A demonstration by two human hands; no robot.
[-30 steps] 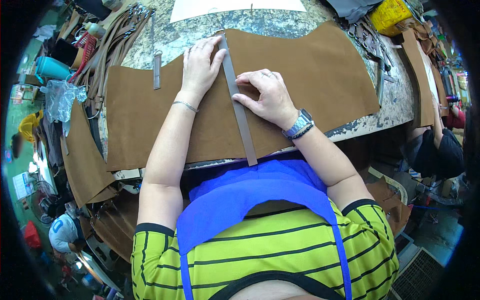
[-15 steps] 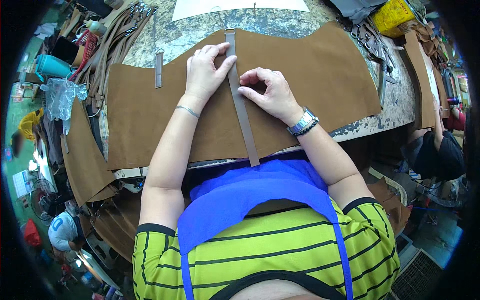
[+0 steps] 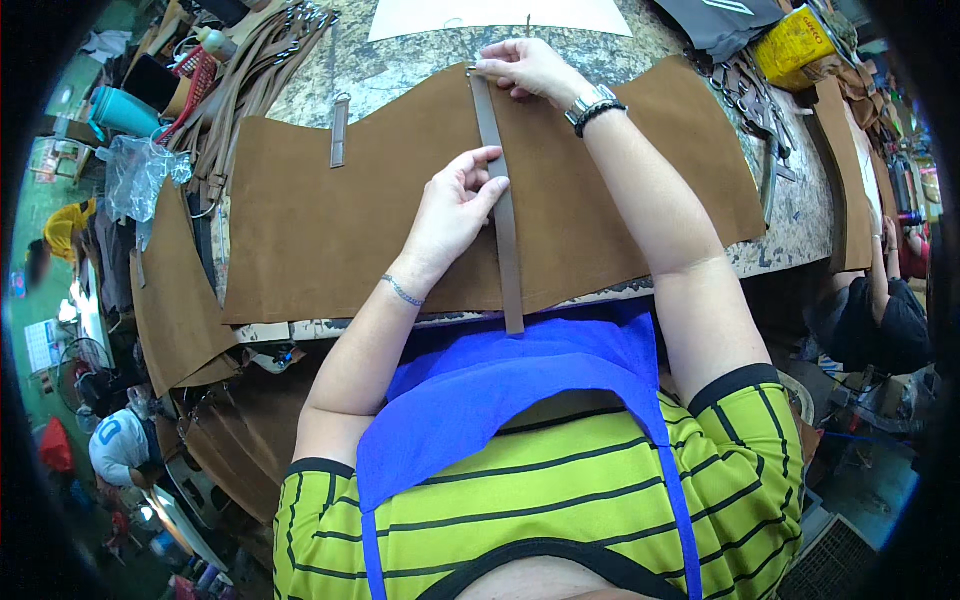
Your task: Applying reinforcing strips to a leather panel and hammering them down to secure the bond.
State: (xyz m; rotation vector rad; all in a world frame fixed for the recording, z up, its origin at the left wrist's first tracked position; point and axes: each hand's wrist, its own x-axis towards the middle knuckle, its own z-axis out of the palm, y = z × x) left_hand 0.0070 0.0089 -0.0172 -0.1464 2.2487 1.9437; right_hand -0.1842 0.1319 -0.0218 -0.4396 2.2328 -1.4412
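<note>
A large brown leather piece (image 3: 620, 190) with a suede-like face lies flat before me. Down its middle runs a narrow grey-brown strap (image 3: 508, 255), its near end hanging past the table's front edge by my blue apron. At the strap's far end, my right hand (image 3: 535, 72) has thumb and fingers closed on it, largely covering the metal fitting there. Partway down, my left hand (image 3: 462, 203) pinches the strap from its left side. A short strap with a metal ring (image 3: 338, 140) rests at the leather's upper left edge.
A bundle of brown straps (image 3: 240, 90) lies at the far left beside a teal cup (image 3: 122, 110) and a clear plastic bag (image 3: 145, 178). White paper (image 3: 500, 17) lies at the back. On the right are dark straps with metal parts (image 3: 745, 105) and a yellow can (image 3: 793, 47).
My right hand has moved up from the strap's middle to its far end. My left hand has come down from near that end to partway along the strap.
</note>
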